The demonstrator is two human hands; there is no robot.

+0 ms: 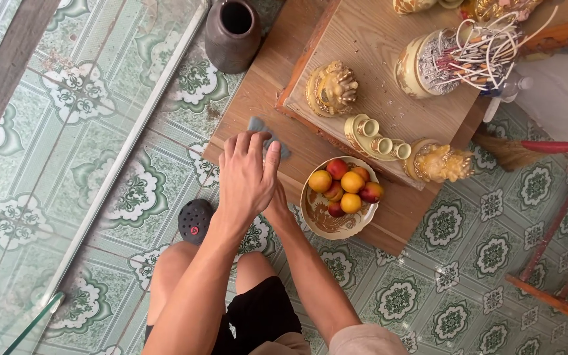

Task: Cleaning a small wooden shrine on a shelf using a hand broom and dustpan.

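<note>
Blue-grey cloth (267, 135) lies on the low wooden platform (258, 98), mostly covered by the left hand (248, 174). That arm reaches forward from the lower frame, wrist straight, palm down, fingers (244, 148) together and laid flat over the cloth, whose corners show just beyond the fingertips. The right hand (276, 197) is almost wholly hidden beneath the left wrist; whether its fingers are open or closed cannot be told, though its forearm runs up from the lower right to meet the same spot. Right of the fingers, near them, sits a bowl of oranges and peaches (340, 197). Beyond the fingertips to the right stands a golden figurine (332, 89) on a raised wooden board (389, 59).
</note>
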